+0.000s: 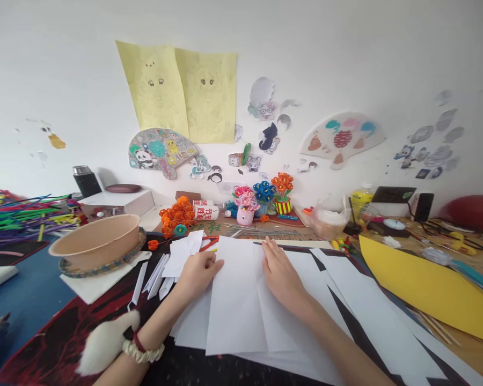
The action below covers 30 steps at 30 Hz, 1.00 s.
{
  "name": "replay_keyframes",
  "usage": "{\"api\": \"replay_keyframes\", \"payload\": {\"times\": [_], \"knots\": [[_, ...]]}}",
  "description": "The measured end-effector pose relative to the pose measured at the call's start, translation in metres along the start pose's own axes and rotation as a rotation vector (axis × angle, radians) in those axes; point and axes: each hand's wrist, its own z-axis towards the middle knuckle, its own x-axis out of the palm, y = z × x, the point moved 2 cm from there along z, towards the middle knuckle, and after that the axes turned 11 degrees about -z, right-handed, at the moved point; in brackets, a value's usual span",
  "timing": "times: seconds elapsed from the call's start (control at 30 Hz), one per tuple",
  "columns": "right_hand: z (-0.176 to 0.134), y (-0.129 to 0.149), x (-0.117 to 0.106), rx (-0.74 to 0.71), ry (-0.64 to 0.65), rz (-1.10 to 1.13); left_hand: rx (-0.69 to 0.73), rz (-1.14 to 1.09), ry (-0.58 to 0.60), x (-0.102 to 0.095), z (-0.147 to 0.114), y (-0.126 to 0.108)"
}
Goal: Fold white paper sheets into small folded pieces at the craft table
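A white sheet of paper (235,300) lies in front of me with a fold down it. At its left edge is my left hand (199,276), fingers curled and thumb against the paper, closed on that edge. My right hand (284,279) lies flat on the right part of the sheet, fingers stretched out and together, pressing beside the fold. Further white sheets (306,343) spread beneath and to the right. Left of my left hand are folded paper strips (156,276) and small white paper pieces (183,252).
A round tan bowl (94,241) stands at the left. Along the wall are a pink flower pot (245,206), orange flowers (179,214) and a plastic bottle (209,213). Yellow card (426,289) covers the right side. A white fluffy item (104,343) lies by my left wrist.
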Motion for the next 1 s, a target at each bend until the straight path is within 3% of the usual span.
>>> {"api": "replay_keyframes", "payload": {"times": [0.1,0.27,0.47,0.63,0.77,1.0], "knots": [[-0.003,0.003,0.003,-0.048,0.064,-0.02,0.005,-0.005,-0.038,0.003,0.003,0.005],[-0.006,0.007,0.008,-0.039,0.125,-0.079,-0.045,0.068,0.03,0.005,0.002,0.009],[-0.006,0.008,0.006,-0.029,0.142,-0.11,-0.098,-0.022,0.119,0.001,0.0,0.01],[-0.006,0.009,0.004,-0.007,0.123,-0.095,-0.11,-0.099,0.137,-0.001,-0.003,0.008],[-0.005,0.009,-0.001,0.042,0.041,-0.054,-0.122,-0.135,0.285,-0.001,-0.008,0.003],[-0.009,0.012,0.001,-0.012,0.074,-0.072,-0.084,-0.069,0.132,0.002,-0.008,0.001]]}}
